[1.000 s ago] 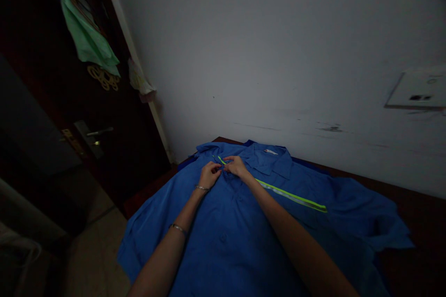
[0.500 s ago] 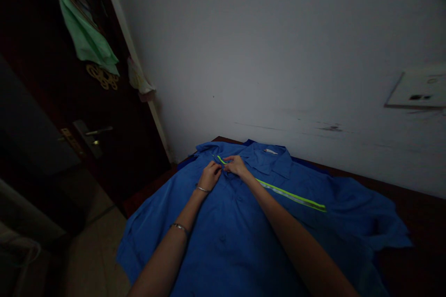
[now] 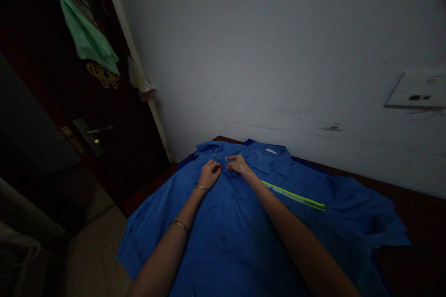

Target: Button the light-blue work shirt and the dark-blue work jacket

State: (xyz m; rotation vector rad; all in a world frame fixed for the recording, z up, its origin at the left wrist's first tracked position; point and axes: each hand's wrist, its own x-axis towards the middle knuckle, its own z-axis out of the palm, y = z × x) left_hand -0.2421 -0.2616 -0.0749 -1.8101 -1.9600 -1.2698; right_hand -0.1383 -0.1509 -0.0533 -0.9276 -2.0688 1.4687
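A blue short-sleeved shirt (image 3: 216, 222) lies spread out, its collar (image 3: 270, 155) toward the wall. Across its chest runs a yellow-green and silver reflective strip (image 3: 296, 197). My left hand (image 3: 209, 174), with a bracelet at the wrist, pinches the shirt's front left of the placket. Close beside it, my right hand (image 3: 237, 165) grips the cloth too, thumb and fingers together. The fabric bunches between the two hands. A button (image 3: 222, 236) shows lower on the front; whether one sits between my fingertips is too small to tell.
Under the shirt is a dark red-brown table (image 3: 411, 213), set against a pale wall (image 3: 265, 55). At the left stands a dark door (image 3: 118, 148) with a metal handle (image 3: 99, 131) and a hanging green cloth (image 3: 85, 37). A socket plate (image 3: 416, 90) is on the wall at right.
Both hands stay at nearly the same spot, still gripping the shirt. The cloth between them has shifted and folded, so less of the reflective strip shows there.
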